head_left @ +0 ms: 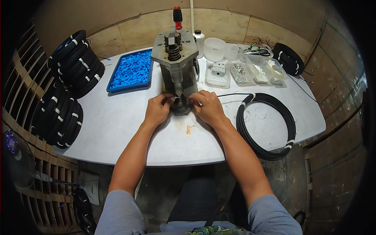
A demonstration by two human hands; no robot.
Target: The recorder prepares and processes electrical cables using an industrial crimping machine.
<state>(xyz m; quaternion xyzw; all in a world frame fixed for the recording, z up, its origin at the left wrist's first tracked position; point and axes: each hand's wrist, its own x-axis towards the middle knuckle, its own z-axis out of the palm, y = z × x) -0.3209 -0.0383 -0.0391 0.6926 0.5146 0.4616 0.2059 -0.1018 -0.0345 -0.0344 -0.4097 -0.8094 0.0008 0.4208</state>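
Note:
A grey metal hand press point(177, 58) with a red-and-black handle stands at the middle of the white table point(117, 129). My left hand point(158, 109) and my right hand point(207, 106) meet at the base of the press, fingers pinched on a thin black cable end point(231, 94) at the die. The cable runs right to a loose black coil point(266, 125) lying flat on the table. What sits between my fingertips is too small to make out.
A blue tray of blue plastic pieces point(131, 71) lies left of the press. Stacks of black cable coils point(66, 86) lean at the left edge. Clear plastic containers point(243, 70), a white bowl point(214, 47) and another black coil point(289, 58) sit at the back right.

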